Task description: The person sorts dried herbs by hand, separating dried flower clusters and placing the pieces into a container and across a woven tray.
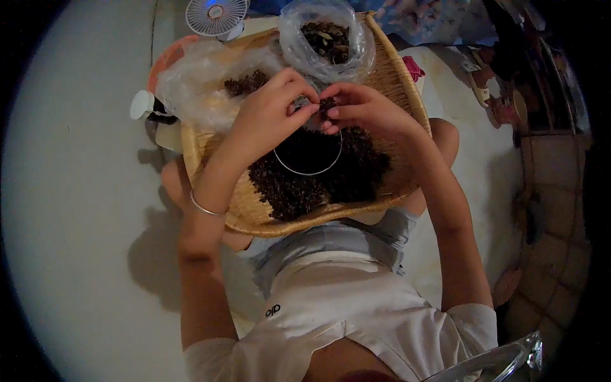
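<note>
Both hands meet over a wicker tray [393, 76], with a small dark clump [326, 107] between their fingertips. The right hand [363, 109] is partly closed, its thumb and fingers pinching the clump; the left hand [275, 105] is curled, thumb and index fingertip nearly together at the clump's edge, though whether they grip it too cannot be told. Just below the fingers sits a round vessel with a thin, shiny rim [310, 174]; its inside is so dark that what it contains cannot be made out. Around it on the tray spreads a heap of dark, crumbly bits [289, 194], reaching nearly to the edge closest to the body. At the tray's far side stands an open clear plastic bag [289, 41], its mouth wide, holding brown and greenish dried leaves [326, 41]. To its left, a second, crumpled plastic bag [194, 89] lies beside the left wrist, with more dark brown bits [245, 83] at its right side. Just off the tray's left edge is a dark bottle with a white cap [141, 105], and beyond the far edge stands a small white fan [216, 14].
</note>
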Motion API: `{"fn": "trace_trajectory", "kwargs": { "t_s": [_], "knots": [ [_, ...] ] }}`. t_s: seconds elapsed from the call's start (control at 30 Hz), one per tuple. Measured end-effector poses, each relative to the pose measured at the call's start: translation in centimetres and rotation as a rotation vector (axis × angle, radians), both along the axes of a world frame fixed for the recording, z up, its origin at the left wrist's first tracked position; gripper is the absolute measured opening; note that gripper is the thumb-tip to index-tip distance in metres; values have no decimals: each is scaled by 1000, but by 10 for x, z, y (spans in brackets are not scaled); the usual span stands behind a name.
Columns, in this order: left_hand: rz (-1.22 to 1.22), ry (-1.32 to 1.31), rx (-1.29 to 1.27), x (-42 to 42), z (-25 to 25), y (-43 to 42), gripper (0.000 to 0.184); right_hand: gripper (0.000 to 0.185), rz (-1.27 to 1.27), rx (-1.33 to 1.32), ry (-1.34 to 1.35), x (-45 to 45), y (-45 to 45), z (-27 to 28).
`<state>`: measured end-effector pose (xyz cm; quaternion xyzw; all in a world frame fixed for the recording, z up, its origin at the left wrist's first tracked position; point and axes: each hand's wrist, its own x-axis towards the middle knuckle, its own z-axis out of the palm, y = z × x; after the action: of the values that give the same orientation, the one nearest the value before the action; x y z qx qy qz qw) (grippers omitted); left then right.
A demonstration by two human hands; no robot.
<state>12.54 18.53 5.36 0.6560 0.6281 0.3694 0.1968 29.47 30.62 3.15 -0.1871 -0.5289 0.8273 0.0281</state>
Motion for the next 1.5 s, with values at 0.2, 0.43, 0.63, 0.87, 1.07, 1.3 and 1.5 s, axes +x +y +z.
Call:
{"fn": "trace_trajectory", "kwargs": {
  "t_s": [0.2,0.43,0.63,0.87,1.07,1.3,1.5],
  "knots": [
    [-20,15,-76,2,2,2,14,26,45,-3,7,0,5,-6],
    [-30,-77,-124,3,6,0,15,27,27,-17,14,0,4,-3],
    [-13,-14,-100,9,8,1,17,25,51,26,48,1,8,-8],
    [-32,25,-27,7,0,1,16,23,34,71,53,0,5,-9],
    [-38,-10,-72,5,5,2,14,22,55,70,32,0,8,-7],
    [-58,-30,-101,5,7,1,13,23,75,67,51,0,9,-8],
    [-54,-67,-33,2,3,2,12,27,67,37,44,0,12,-6]
  ]
}}
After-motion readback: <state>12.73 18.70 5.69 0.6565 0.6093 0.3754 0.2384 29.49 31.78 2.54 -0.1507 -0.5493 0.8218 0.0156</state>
